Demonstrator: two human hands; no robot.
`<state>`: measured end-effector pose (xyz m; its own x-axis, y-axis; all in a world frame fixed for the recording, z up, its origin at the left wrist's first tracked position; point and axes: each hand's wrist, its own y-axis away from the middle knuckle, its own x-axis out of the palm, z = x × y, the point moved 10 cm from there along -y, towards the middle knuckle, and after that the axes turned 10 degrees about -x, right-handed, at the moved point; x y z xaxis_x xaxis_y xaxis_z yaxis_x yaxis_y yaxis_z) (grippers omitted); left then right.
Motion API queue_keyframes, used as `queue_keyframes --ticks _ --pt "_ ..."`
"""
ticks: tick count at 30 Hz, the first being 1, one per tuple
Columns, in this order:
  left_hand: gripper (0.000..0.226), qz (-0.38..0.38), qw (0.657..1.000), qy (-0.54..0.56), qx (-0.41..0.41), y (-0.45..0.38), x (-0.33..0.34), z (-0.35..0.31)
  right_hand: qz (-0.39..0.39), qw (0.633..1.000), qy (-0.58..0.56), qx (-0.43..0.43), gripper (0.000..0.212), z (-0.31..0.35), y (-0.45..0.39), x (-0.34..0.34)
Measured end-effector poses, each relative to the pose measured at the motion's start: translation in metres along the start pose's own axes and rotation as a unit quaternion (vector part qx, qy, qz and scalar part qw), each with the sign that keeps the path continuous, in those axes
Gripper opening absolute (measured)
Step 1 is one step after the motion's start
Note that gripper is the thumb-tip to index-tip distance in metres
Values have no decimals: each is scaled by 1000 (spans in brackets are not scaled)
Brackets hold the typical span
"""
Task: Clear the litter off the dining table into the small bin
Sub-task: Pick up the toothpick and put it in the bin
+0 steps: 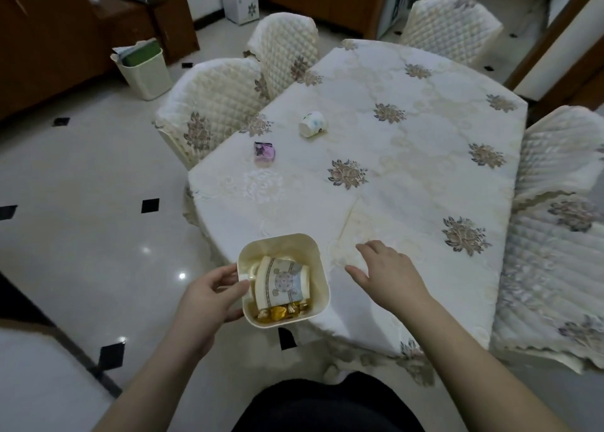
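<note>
My left hand (209, 297) grips the left rim of the small cream bin (322, 268), held at the near corner of the dining table (408, 176). Inside the bin lie a patterned paper cup (281, 283) on its side and several gold wrappers (282, 312). My right hand (387, 273) hovers open just right of the bin, fingers spread above the tablecloth, holding nothing. Farther along the table a white paper cup (313, 124) lies tipped over. A small pink and purple packet (264, 152) rests near the left edge.
Quilted cream chairs stand at the left (209, 104), far left (284, 45), far end (452, 23) and right (555, 229). A larger waste basket (145, 68) with a green box sits on the tiled floor by a wooden cabinet (49, 39).
</note>
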<state>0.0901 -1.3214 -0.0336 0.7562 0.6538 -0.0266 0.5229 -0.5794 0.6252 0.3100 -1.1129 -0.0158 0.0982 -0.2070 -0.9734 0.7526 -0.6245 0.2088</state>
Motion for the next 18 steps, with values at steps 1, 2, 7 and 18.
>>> queue_keyframes --ticks 1,2,7,18 --pt "28 0 1000 0 -1 -4 2 -3 4 1000 0 4 55 -4 -3 3" --pt "28 0 1000 -2 -3 -8 4 -6 9 1000 -4 7 54 -8 -7 6" --pt "33 -14 1000 -8 3 -25 15 -26 34 999 -31 -3 46 -32 -40 28" --pt "33 -62 998 6 -22 -50 37 -31 34 993 9 -116 55 -73 -143 60"
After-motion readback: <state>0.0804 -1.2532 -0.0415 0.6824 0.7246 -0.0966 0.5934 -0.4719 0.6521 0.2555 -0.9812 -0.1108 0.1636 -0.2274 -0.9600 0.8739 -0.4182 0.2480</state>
